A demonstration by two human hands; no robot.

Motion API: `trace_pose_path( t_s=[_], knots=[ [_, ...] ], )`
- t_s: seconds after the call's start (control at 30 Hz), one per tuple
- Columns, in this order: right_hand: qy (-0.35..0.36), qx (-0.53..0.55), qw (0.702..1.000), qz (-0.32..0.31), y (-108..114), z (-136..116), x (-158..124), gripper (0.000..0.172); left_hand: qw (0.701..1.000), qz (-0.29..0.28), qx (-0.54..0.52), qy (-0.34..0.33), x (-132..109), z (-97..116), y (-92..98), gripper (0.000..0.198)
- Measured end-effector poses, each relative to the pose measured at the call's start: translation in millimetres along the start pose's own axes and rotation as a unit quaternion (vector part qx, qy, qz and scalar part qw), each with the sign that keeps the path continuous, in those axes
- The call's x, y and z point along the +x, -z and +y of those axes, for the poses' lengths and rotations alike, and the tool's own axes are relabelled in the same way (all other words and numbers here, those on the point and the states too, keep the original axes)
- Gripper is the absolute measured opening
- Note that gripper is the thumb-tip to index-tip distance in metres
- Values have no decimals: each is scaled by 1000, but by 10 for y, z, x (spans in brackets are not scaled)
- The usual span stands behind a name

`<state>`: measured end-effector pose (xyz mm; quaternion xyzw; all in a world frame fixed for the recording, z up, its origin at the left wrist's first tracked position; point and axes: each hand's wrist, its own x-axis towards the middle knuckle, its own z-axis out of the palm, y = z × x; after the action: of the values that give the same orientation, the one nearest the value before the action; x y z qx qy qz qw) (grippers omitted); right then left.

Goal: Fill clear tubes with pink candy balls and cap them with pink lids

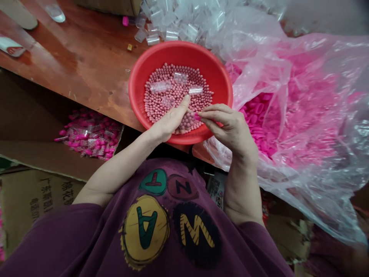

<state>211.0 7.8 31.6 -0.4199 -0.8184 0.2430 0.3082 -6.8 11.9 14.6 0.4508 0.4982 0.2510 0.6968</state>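
A red plastic bowl point(135, 104) holds many small pink beads point(157, 105), with a few clear plastic tubes point(160, 86) lying on them. Over the near part of the bowl, my left hand point(170, 121) is closed around a clear tube point(188, 120) that appears to have pink beads in it; the fingers hide much of it. My right hand point(230, 125) pinches a small bright pink cap point(197, 116) at the tube's right end. Whether the cap touches the tube is hard to tell.
A plastic bag point(300, 115) of pink caps point(261, 111) spreads right of the bowl. Clear empty tubes point(187, 30) are heaped behind it on the wooden table point(86, 57). A cardboard box point(31, 154) below left holds capped, filled tubes point(92, 136). A small yellow piece point(129, 47) lies on the table.
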Motion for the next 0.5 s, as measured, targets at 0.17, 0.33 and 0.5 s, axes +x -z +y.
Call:
trace_pose_path(
  t_s=[0.17, 0.33, 0.5],
  knots=[
    [39, -11, 998, -55, 9, 67, 5, 18, 999, 35, 40, 4, -58, 45, -55, 87],
    [44, -97, 993, -48, -45, 77, -24, 18, 999, 33, 33, -1, -51, 49, -24, 80],
    [-2, -39, 997, 68, -179, 89, -76, 36, 1000, 4, -18, 7, 10, 31, 48, 79]
  ],
)
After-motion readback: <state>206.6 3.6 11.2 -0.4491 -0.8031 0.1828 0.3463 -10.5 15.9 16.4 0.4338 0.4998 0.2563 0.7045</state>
